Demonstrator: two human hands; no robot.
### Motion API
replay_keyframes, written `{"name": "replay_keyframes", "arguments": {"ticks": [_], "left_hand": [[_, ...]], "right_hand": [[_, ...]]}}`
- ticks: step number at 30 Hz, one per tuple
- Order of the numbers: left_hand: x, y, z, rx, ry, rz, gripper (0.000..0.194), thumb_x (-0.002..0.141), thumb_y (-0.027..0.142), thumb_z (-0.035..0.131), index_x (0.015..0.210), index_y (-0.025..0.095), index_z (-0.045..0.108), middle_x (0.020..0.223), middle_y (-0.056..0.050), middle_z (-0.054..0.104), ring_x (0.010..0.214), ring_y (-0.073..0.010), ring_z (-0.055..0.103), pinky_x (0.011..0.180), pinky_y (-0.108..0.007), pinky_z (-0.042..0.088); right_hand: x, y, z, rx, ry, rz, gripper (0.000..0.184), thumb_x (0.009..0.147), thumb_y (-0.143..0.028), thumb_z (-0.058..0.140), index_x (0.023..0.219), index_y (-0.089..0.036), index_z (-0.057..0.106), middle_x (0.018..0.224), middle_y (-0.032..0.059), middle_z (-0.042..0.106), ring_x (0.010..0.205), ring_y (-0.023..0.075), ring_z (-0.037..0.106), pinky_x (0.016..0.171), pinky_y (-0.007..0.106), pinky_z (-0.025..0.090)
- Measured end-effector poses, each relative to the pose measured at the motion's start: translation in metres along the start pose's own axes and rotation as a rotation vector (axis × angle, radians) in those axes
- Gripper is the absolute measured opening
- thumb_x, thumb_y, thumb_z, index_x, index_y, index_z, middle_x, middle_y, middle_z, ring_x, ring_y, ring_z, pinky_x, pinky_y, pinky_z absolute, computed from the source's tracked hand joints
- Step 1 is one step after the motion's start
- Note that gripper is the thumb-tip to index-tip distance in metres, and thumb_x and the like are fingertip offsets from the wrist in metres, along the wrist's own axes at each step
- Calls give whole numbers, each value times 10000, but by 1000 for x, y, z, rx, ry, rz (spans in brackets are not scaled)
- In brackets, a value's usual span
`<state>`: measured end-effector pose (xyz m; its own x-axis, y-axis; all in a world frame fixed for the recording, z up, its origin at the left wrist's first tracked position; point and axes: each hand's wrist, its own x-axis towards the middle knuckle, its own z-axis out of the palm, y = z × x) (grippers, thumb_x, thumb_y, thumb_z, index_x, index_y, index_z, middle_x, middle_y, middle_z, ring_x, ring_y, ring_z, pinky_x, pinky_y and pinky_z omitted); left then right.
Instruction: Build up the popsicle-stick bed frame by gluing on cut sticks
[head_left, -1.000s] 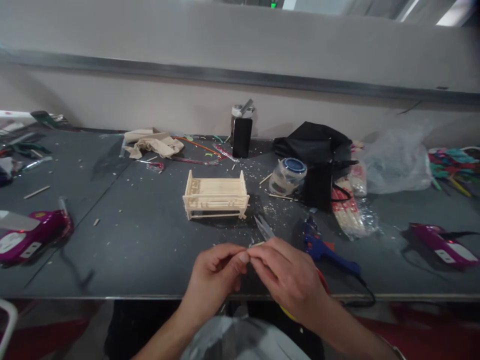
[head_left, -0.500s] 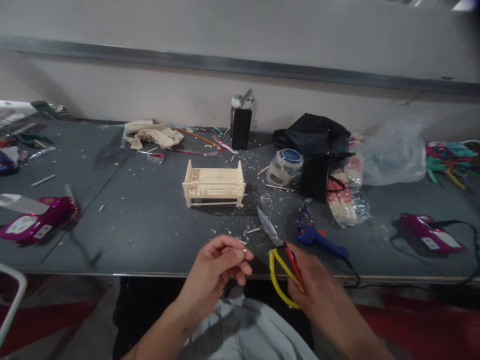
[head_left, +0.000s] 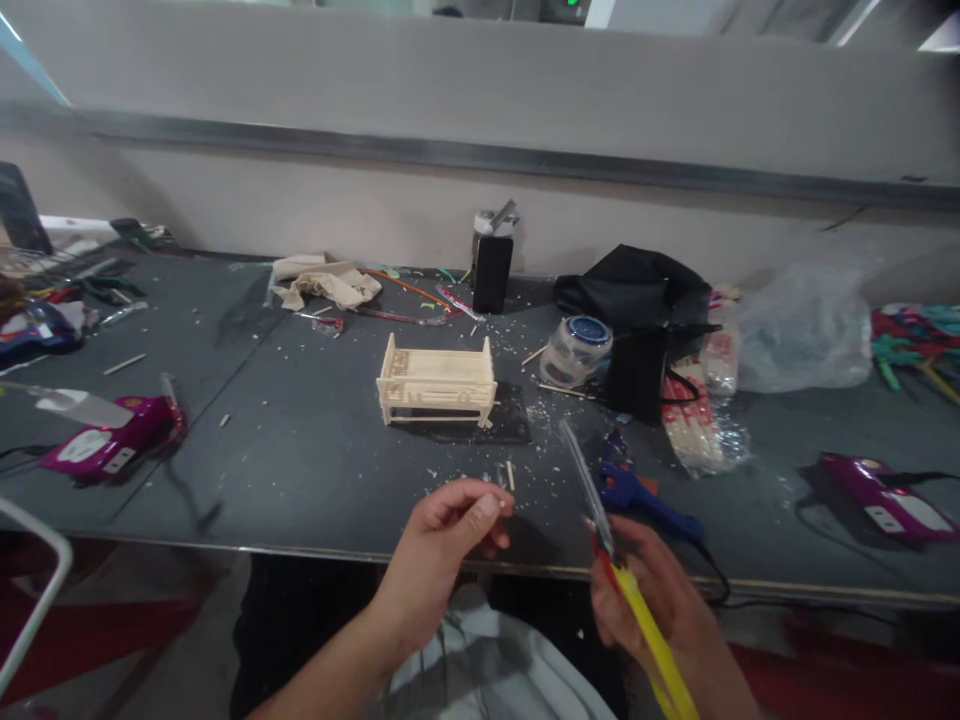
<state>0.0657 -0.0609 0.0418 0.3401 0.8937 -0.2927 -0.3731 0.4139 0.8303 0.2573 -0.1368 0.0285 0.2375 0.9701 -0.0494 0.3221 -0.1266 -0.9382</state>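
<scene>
My left hand (head_left: pixel 450 540) is closed in a pinch at the table's front edge, with a tiny bit of pale wooden stick (head_left: pixel 502 503) between thumb and fingertips, mostly hidden. To its right, my right hand (head_left: pixel 664 595) grips scissors with yellow and red handles (head_left: pixel 646 630). Their blades point up and away, seen nearly edge-on and apparently together. Just beyond my left fingertips lies a short wooden stick (head_left: pixel 511 475). Farther back, a small bed-like frame of wooden sticks (head_left: pixel 436 390) stands upright on the dark table, touched by neither hand.
A blue glue gun (head_left: pixel 649 500) lies right of the scissors. Behind are a clear jar with a blue lid (head_left: pixel 587 332), a black bag (head_left: pixel 637 285) and packaged sticks (head_left: pixel 686 410). Purple power boxes (head_left: pixel 112 440) sit at both sides. A phone (head_left: pixel 492 275) leans near the wall. Scraps litter the table.
The scissors have turned from broadside to edge-on as my right hand rolled and drew slightly right. My left hand keeps its pinch. The loose stick beyond it lies at another angle. The view has tilted up.
</scene>
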Motion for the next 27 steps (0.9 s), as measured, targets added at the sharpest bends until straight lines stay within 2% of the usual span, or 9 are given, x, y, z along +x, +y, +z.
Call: {"name": "replay_keyframes", "arguments": {"ticks": [2, 4, 7, 10, 15, 20, 27], "left_hand": [[2, 2, 3, 11, 24, 23, 168, 795, 314, 671, 845, 154, 686, 706, 2, 592, 590, -62, 508, 573, -178, 387], [4, 3, 6, -9, 13, 30, 169, 791, 311, 676, 852, 153, 684, 672, 10, 588, 564, -56, 501, 562, -176, 385], [5, 2, 8, -44, -29, 53, 165, 798, 298, 672, 877, 153, 672, 695, -9, 638, 575, -67, 541, 580, -185, 412], [5, 0, 8, -31, -65, 77, 137, 798, 269, 675, 864, 151, 658, 719, -19, 671, 577, -75, 575, 590, -190, 433], [6, -3, 5, 2, -123, 92, 131, 790, 253, 687, 847, 146, 638, 627, -18, 682, 564, -97, 614, 601, -200, 462], [7, -6, 4, -1, -179, 107, 132, 776, 243, 703, 812, 138, 630, 603, -24, 695, 562, -113, 640, 589, -201, 484], [7, -11, 4, -52, -205, 124, 114, 780, 209, 696, 783, 137, 608, 567, -28, 704, 523, -116, 648, 563, -194, 496]], "right_hand": [[2, -6, 3, -91, -38, -113, 429, 816, -406, 587, 1203, -278, 450, 889, 34, 641, 671, 152, 633, 600, 253, 536], [6, -11, 2, -209, -136, -207, 488, 817, -398, 579, 1261, -272, 421, 1007, 60, 632, 796, 171, 644, 701, 269, 540], [11, -16, -1, -342, -267, -270, 506, 825, -394, 564, 1281, -234, 416, 957, 58, 626, 794, 175, 638, 699, 262, 537], [10, -18, -2, -394, -325, -282, 531, 807, -413, 593, 1274, -230, 420, 954, 56, 620, 803, 184, 631, 666, 254, 540], [8, -20, -5, -461, -345, -277, 446, 842, -333, 585, 1255, -266, 432, 1058, 50, 606, 924, 180, 614, 795, 284, 522], [8, -25, -8, -504, -365, -293, 383, 879, -296, 545, 1243, -291, 426, 1027, 26, 591, 898, 163, 605, 795, 293, 513], [7, -24, -10, -624, -324, -375, 383, 896, -259, 506, 1262, -302, 403, 1097, 56, 539, 1030, 208, 556, 866, 366, 484]]}}
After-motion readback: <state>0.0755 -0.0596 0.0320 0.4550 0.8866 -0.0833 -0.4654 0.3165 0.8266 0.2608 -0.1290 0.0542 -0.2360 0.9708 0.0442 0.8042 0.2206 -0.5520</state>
